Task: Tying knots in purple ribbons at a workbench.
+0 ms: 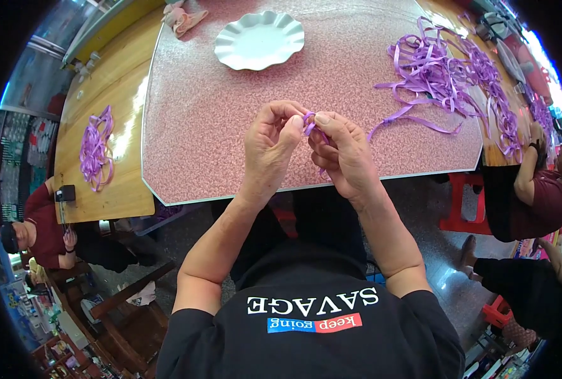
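Observation:
Both my hands are raised over the near part of the pink speckled table, fingertips almost meeting. Between them is a small loop of purple ribbon (pixel 308 124). My left hand (pixel 271 142) pinches one side of the loop with thumb and forefinger. On the other side, my right hand (pixel 344 148) grips the ribbon between thumb and curled fingers, and a bit of purple shows below those fingers. Whether the loop is knotted cannot be made out. A large tangled heap of purple ribbons (pixel 429 69) lies to the right, one strand trailing toward my right hand.
A white scalloped plate (pixel 259 41) sits at the table's far side, near a crumpled pinkish cloth (pixel 183 20). More purple ribbons (pixel 96 148) lie on the wooden table (pixel 129 196) at left. People sit at both sides. A red stool (pixel 464 205) stands below the right edge.

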Motion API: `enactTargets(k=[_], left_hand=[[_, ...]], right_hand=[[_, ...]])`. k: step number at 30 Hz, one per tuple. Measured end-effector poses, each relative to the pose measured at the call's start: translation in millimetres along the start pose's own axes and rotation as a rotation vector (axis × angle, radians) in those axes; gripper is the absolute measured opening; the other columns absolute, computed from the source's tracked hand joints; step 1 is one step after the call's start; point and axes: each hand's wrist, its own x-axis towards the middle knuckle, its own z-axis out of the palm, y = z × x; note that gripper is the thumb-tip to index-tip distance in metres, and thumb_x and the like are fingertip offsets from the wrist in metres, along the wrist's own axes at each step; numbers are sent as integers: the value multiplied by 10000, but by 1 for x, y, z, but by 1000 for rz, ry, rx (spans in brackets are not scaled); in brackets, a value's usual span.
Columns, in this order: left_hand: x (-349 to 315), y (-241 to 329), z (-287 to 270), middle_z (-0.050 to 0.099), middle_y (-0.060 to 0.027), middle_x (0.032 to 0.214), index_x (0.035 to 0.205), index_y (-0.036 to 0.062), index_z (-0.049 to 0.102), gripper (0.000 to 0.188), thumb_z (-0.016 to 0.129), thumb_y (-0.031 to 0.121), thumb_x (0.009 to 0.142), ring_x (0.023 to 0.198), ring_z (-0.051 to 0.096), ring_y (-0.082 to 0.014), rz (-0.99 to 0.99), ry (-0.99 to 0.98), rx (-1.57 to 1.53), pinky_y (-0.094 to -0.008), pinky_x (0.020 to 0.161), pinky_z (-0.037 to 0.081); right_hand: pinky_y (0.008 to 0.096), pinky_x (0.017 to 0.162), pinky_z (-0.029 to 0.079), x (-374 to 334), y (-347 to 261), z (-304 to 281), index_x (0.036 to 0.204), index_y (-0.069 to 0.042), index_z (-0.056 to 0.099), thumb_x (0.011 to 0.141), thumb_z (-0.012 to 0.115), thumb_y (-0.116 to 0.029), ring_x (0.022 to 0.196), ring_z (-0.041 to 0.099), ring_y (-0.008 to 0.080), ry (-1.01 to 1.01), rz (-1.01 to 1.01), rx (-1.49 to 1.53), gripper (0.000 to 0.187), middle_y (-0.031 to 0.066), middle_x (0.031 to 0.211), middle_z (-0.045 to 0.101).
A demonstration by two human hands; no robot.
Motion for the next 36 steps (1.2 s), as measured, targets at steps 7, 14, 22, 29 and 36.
enactTargets(k=[7, 14, 22, 29, 36], left_hand=[[-1, -4, -3, 615, -77, 991, 1050, 27, 589, 98, 624, 74, 971, 939, 597, -175, 37, -19, 330, -319, 838, 478], [5, 5, -6, 606, -125, 945, 971, 26, 592, 117, 681, 65, 905, 866, 604, -293, 455, -47, 782, -391, 776, 473], [4, 21, -30, 543, -23, 776, 942, 19, 559, 207, 477, 178, 1046, 687, 457, -82, 29, -160, 405, -260, 615, 409], [2, 33, -19, 569, -44, 776, 924, 18, 582, 172, 541, 158, 1016, 699, 516, -110, -78, -190, 596, -283, 635, 427], [6, 31, -26, 624, -111, 828, 949, 14, 608, 144, 626, 155, 969, 765, 612, -226, 184, -236, 806, -349, 723, 471]], right_hand=[[162, 458, 293, 0, 3, -2, 1032, -66, 652, 1002, 623, -179, 541, 382, -10, 113, -165, -146, 121, -33, 794, 600], [165, 482, 302, -2, 1, -7, 1084, -38, 654, 999, 638, -199, 564, 397, -15, 44, -126, -171, 183, -31, 830, 608], [196, 668, 423, -2, -24, -30, 1020, -19, 713, 986, 657, -172, 754, 534, 46, 51, -317, -893, 166, -43, 860, 612], [227, 758, 491, 4, -19, -11, 1069, -3, 714, 991, 649, -185, 828, 599, 83, -66, -490, -858, 209, 4, 915, 668], [203, 623, 441, -3, -29, -5, 1056, 9, 714, 959, 698, -198, 709, 547, 48, -48, -41, -803, 229, -8, 811, 654]])
